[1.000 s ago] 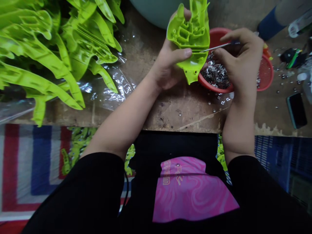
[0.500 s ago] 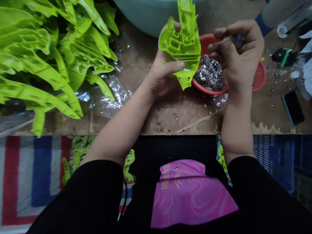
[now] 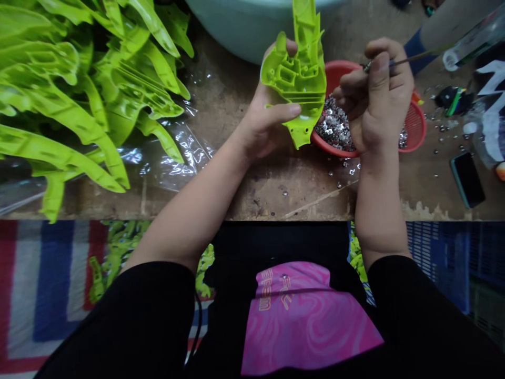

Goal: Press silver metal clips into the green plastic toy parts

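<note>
1. A worn wooden bench [image 3: 276, 184] runs across the view, scratched and stained, with its near edge at the person's lap.
2. The left hand [image 3: 268, 118] grasps a green shell [image 3: 300, 79]. The thumb is pressed across the shell's lower face, the fingers are behind it, and one fingertip shows at the upper edge.
3. The shell is held nearly upright above the bench, with its hollow, ribbed side toward the camera. Its pointed lower end hangs just right of the left thumb.
4. The right hand [image 3: 374, 105] is curled shut on a thin tool [image 3: 410, 59], pinched between thumb and forefinger. The shaft sticks out to the right of the knuckles, pointing away from the shell.
5. The right hand is just right of the shell and does not touch it.
6. Under the right hand sits a red basket [image 3: 416, 123] holding small metal bits [image 3: 333, 126]. The pictures do not show whether the palm touches them.
7. More bits [image 3: 347, 168] lie loose on the bench, just nearer the person than the right wrist.
8. Well left of the left hand, a pile of green parts [image 3: 79, 89] lies on a clear bag [image 3: 177, 152].
9. Beyond the left hand is the rim of a pale bowl [image 3: 244, 26].
10. Right of the right hand, well apart, a phone [image 3: 467, 179] lies flat with its screen dark.
11. Below the bench edge, a striped cloth [image 3: 47, 273] shows left of the left arm and a blue crate [image 3: 442, 258] right of the right arm.
</note>
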A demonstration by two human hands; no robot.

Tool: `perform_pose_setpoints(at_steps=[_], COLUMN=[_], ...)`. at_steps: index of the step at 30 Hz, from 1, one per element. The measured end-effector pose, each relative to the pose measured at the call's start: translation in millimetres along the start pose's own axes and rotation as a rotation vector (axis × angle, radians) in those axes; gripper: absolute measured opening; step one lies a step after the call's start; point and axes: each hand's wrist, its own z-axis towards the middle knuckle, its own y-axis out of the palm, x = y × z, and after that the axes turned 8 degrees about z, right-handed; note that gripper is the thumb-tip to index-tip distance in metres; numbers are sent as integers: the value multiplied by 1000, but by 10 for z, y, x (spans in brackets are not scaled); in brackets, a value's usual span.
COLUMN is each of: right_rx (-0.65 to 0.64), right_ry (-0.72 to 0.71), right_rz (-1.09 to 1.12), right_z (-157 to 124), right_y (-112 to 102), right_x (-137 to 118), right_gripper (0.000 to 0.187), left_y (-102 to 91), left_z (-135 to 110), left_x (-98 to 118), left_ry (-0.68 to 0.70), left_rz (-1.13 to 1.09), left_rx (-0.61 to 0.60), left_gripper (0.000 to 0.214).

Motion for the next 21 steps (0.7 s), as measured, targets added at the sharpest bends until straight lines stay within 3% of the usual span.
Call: perform_pose_setpoints(at_steps=[5,9,15,18,21], right_rx=[73,62,93,138,-72], right_ry=[-13,-60,-295,-382,-136], right_rz=[34,6,-85,-296,-720], right_z=[24,11,100,103,51], right_y=[-47,-52,-159,-219,-265], right_x=[54,-28,-67,-145,-265], right_gripper=[55,40,23,14,30], left_y=[-101,-24,91,83,108], left_z=[35,-33,-73,-52,-55], left_x=[6,114,200,182,198], left_ry=[21,24,-27,-21,-34], left_rz=[-35,-21,-76,-58,-47], left_rx=[-141,-75,-3,7,33], left_gripper=[73,52,57,69,79])
